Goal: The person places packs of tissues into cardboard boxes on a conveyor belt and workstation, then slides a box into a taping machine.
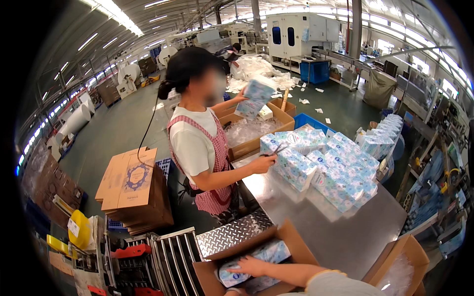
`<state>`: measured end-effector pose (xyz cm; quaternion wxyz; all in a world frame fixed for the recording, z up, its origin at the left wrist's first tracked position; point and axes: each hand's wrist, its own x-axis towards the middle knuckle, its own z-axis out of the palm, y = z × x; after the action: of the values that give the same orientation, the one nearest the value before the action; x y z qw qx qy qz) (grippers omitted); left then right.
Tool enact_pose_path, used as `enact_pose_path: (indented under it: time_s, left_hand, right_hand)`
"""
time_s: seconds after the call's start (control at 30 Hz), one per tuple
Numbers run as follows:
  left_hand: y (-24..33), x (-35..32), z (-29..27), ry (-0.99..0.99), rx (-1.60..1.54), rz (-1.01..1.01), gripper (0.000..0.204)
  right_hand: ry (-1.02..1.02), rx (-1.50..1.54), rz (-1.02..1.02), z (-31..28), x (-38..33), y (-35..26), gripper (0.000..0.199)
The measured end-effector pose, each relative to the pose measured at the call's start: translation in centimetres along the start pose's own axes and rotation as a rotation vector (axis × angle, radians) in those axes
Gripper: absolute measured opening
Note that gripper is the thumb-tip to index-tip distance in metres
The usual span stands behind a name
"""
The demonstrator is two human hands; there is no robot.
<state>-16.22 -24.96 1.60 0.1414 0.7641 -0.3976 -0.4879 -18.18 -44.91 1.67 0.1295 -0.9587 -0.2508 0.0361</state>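
Observation:
An open cardboard box (302, 245) stands in front of me with blue-and-white plastic-wrapped packs (274, 250) inside. My right hand (249, 266) reaches into it from the right, its fingers stretched out over the top of one pack. At the lower edge of the picture, only a bit of my left hand (236, 292) shows by the box's near side; its fingers are hidden. Several more such packs (340, 167) lie grouped on the metal table (326, 232) beyond the box.
Across the table a co-worker holds scissors (280, 149) and a pack (256, 96). A roller conveyor (177, 259) and stacked flat cartons (131, 182) are at left. Another open carton (412, 254) with clear plastic stands at right. A row of packs (382, 138) runs along the far right.

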Motion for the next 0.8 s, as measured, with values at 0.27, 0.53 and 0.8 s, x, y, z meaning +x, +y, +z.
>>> enact_pose_path:
  time_s: [0.27, 0.53, 0.8]
  left_hand:
    - [3.7, -0.9, -1.8, -0.152, -0.306, -0.221, 0.034]
    - [20.6, 11.4, -8.7, 0.504, -0.055, 0.613, 0.018]
    - [40.6, 24.6, -10.8, 0.402, 0.537, 1.025, 0.066]
  right_hand:
    - [-0.493, 0.576, 0.398, 8.1, -2.1, 5.0, 0.040]
    - [0.592, -0.424, 1.279, -19.8, -32.5, 24.5, 0.080]
    - [0.328, 0.033, 1.266, -16.0, -39.9, 12.9, 0.098]
